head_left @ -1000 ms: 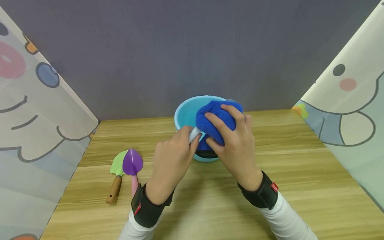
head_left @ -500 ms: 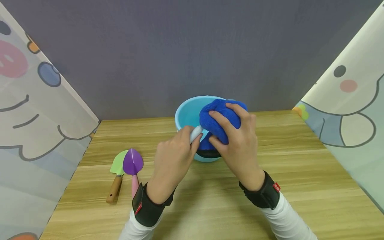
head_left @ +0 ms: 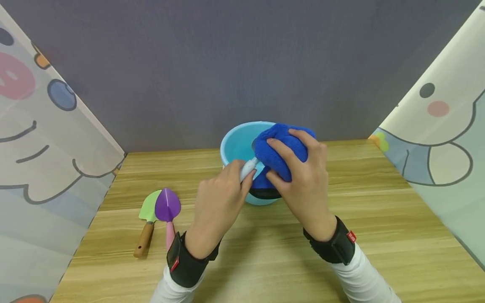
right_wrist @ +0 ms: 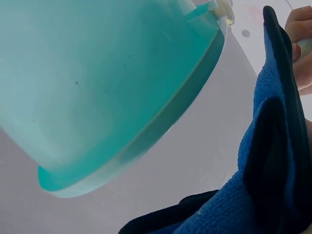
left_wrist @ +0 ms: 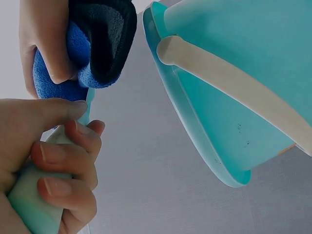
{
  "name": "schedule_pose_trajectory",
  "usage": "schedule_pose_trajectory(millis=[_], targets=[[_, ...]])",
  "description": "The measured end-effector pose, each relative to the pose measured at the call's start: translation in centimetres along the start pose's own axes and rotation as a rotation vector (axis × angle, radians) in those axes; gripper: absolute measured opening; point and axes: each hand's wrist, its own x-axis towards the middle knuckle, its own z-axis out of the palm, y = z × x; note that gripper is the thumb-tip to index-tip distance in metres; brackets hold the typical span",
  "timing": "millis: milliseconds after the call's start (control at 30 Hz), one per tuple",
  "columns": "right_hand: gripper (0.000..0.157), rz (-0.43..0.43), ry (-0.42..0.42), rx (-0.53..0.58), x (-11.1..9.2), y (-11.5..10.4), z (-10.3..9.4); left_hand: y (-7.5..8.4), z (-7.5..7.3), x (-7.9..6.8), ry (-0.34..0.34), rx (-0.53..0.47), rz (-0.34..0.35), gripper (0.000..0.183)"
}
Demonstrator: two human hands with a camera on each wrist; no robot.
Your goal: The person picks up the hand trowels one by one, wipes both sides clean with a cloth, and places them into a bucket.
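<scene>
Nearest the viewer, white fabric sleeves (head_left: 363, 277) are wrinkling along both forearms. Black wrist straps (head_left: 333, 244) are circling the wrists, each bearing a small red tag (head_left: 351, 236) whose pale marks are too small to read. The left hand (head_left: 217, 193) is gripping a smooth, rounded, pale blue handle (head_left: 248, 168), its fingers curling around it. The right hand (head_left: 303, 176) is clasping a bunched blue cloth (head_left: 270, 158) at the handle's far end; the cloth is showing a fuzzy pile and black edging. To the left, two trowels are lying on the table: a green trowel (head_left: 149, 206) with a brown wooden grip and, overlapping its blade edge, a purple trowel (head_left: 168, 205) with a pink grip and a pointed, leaf-shaped blade. Just beyond the hands, a light blue bucket (head_left: 238, 145), round-rimmed and smooth, is standing on the wood-grained table (head_left: 379, 210); both wrist views are showing the cloth apart from its rim. A cream carrying handle (left_wrist: 234, 87) is hanging across its side. Farthest off, a plain grey backdrop (head_left: 242, 63) is rising between panels (head_left: 443, 126) bearing cartoon figures.
</scene>
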Motion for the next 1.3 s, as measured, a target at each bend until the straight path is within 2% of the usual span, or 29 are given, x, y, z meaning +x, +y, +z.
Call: schedule_pose_trajectory(millis=[200,667,1000,1300], targets=[[0.052,0.01,0.01,0.0,0.0,0.1,-0.1,0.0,0.0,0.0,0.004,0.003,0.002,0.026],[0.049,0.054,0.092,0.013,0.5,0.5,-0.8,0.2,-0.1,0.0,0.003,-0.01,0.011,0.026],[0.047,0.051,0.141,0.008,0.6,0.8,-1.0,0.2,-0.3,0.0,0.025,0.024,0.021,0.026],[0.047,0.057,0.159,0.001,0.9,1.1,-1.2,0.3,-0.5,0.0,0.016,0.01,0.027,0.026]])
